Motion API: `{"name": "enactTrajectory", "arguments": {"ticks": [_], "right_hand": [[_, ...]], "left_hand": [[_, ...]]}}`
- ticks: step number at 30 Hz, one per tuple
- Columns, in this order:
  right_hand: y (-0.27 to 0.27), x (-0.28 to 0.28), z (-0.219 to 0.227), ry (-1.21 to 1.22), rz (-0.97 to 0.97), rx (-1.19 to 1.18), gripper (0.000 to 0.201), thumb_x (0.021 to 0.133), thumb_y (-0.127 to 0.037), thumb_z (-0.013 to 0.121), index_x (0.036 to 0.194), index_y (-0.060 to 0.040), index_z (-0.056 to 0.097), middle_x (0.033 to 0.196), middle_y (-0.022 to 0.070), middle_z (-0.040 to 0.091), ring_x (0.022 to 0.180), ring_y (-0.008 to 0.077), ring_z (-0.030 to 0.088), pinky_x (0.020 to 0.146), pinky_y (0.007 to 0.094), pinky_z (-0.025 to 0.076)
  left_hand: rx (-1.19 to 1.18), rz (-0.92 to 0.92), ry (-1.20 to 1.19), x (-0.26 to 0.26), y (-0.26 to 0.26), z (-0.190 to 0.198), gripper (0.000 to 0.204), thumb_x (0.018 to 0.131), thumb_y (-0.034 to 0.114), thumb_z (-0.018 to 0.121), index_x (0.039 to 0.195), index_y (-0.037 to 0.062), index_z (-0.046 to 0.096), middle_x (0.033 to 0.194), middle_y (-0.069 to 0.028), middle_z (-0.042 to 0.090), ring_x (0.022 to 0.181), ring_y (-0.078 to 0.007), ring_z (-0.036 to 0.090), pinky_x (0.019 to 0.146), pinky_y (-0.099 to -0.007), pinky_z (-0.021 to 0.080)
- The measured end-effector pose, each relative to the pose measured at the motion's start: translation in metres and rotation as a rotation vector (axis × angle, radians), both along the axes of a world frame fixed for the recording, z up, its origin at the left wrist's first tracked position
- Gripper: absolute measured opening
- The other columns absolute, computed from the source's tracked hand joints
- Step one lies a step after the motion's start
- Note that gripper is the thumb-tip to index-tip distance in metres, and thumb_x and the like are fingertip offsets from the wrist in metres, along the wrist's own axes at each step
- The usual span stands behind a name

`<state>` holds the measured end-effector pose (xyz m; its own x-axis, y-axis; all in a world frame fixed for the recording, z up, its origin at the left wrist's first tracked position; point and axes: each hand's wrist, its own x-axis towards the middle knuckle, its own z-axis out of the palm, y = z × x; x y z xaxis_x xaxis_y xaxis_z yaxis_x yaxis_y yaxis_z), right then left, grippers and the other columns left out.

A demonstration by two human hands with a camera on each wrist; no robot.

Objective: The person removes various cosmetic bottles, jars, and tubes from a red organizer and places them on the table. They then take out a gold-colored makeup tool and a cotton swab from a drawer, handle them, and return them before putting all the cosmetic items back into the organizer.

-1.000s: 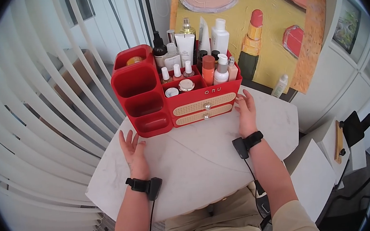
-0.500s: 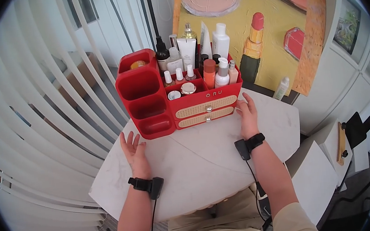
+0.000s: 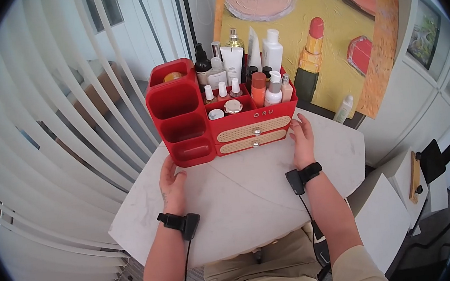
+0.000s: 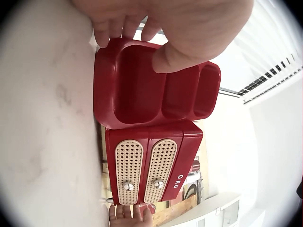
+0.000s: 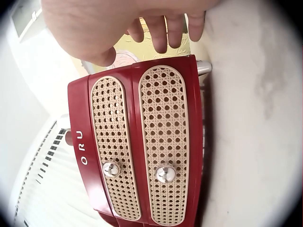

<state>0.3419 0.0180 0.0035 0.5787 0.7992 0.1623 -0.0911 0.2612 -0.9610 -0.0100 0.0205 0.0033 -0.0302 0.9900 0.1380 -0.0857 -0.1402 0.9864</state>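
Note:
A red cosmetics organizer [image 3: 234,123] stands on the white marble-patterned table, with two woven-front drawers and round silver knobs. On its left is a section with several open compartments [image 3: 183,128]. My left hand [image 3: 173,191] is at this section's lower left corner, its fingers reaching behind the side and its thumb apart in front. My right hand [image 3: 303,146] stands beside the drawers' right end, fingers extended and slightly bent. In the right wrist view, a gap shows between the fingers [image 5: 158,35] and the organizer's side. Neither hand grips anything.
Bottles, tubes and jars fill the organizer, among them a white bottle [image 3: 271,49] and an orange-red bottle [image 3: 258,89]. Behind it leans a makeup painting [image 3: 328,33]. A small tube [image 3: 344,109] stands at the back right. Vertical blinds [image 3: 48,157] hang at left.
My left hand has moved inward to the organizer's lower left corner, its fingers now partly behind it. My right hand stays beside the right end. The head view has shifted slightly.

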Motion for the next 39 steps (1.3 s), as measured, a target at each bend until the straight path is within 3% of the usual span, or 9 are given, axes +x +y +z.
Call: {"name": "enactTrajectory", "arguments": {"ticks": [1,17,19,22,26,28,34,39], "right_hand": [[0.000,-0.001,0.001,0.016,-0.015,0.017,0.048,0.099,-0.021,0.051,0.143,-0.0043,0.040,0.117,0.0043,0.059,0.102,0.0107,0.050,0.091,0.0260,0.039],[-0.001,-0.001,0.004,0.027,-0.001,-0.008,0.054,0.098,-0.020,0.051,0.146,-0.0032,0.035,0.113,0.0059,0.060,0.100,0.0114,0.051,0.092,0.0263,0.039],[0.000,0.004,-0.002,-0.032,0.033,-0.038,0.059,0.097,-0.030,0.049,0.149,-0.0074,0.030,0.120,0.0063,0.061,0.115,0.0169,0.053,0.104,0.0387,0.034],[0.001,0.004,-0.003,-0.034,0.028,-0.034,0.060,0.097,-0.029,0.049,0.149,-0.0071,0.029,0.120,0.0064,0.061,0.114,0.0167,0.054,0.104,0.0386,0.035],[-0.001,0.001,0.002,-0.022,0.016,-0.020,0.060,0.097,-0.030,0.050,0.149,-0.0069,0.031,0.120,0.0057,0.061,0.114,0.0162,0.054,0.103,0.0377,0.035],[0.000,0.001,0.003,0.027,0.026,0.011,0.049,0.099,-0.022,0.052,0.143,-0.0025,0.043,0.112,0.0053,0.062,0.104,0.0120,0.052,0.095,0.0274,0.039],[0.001,0.002,0.005,-0.024,0.067,-0.032,0.036,0.100,-0.024,0.051,0.124,0.0024,0.060,0.113,0.0052,0.064,0.107,0.0121,0.054,0.098,0.0275,0.039],[0.005,0.002,-0.002,-0.041,0.059,0.024,0.041,0.100,-0.023,0.050,0.133,0.0015,0.051,0.122,0.0075,0.061,0.110,0.0132,0.053,0.100,0.0283,0.039]], "left_hand": [[-0.002,-0.002,0.002,-0.001,0.001,-0.001,0.062,0.086,-0.004,0.047,0.146,0.0022,0.035,0.147,-0.0141,0.042,0.140,-0.0259,0.036,0.111,-0.0373,0.033],[-0.008,0.069,-0.090,0.004,-0.002,0.003,0.076,0.086,-0.003,0.048,0.153,0.0059,0.015,0.147,-0.0192,0.040,0.135,-0.0263,0.041,0.107,-0.0352,0.038],[-0.015,0.083,-0.106,0.006,-0.002,0.005,0.071,0.085,-0.004,0.047,0.152,0.0046,0.023,0.146,-0.0170,0.042,0.136,-0.0256,0.041,0.108,-0.0353,0.036],[-0.018,-0.006,0.012,0.001,0.001,0.002,0.066,0.085,-0.007,0.045,0.149,0.0029,0.030,0.147,-0.0150,0.043,0.138,-0.0252,0.039,0.110,-0.0354,0.034],[-0.019,0.014,-0.003,0.004,-0.002,0.007,0.061,0.086,-0.007,0.045,0.145,0.0020,0.038,0.145,-0.0121,0.045,0.138,-0.0238,0.039,0.110,-0.0347,0.034],[-0.016,0.008,-0.002,0.004,-0.001,0.007,0.062,0.085,-0.007,0.045,0.146,0.0020,0.037,0.145,-0.0121,0.045,0.138,-0.0241,0.039,0.110,-0.0350,0.034],[0.009,0.004,-0.010,0.003,0.000,0.004,0.063,0.083,-0.007,0.044,0.145,0.0016,0.038,0.145,-0.0123,0.045,0.138,-0.0248,0.039,0.111,-0.0361,0.033],[0.010,0.002,-0.007,0.003,-0.001,0.005,0.063,0.083,-0.007,0.045,0.145,0.0023,0.038,0.146,-0.0125,0.044,0.139,-0.0250,0.038,0.111,-0.0366,0.032]]}}
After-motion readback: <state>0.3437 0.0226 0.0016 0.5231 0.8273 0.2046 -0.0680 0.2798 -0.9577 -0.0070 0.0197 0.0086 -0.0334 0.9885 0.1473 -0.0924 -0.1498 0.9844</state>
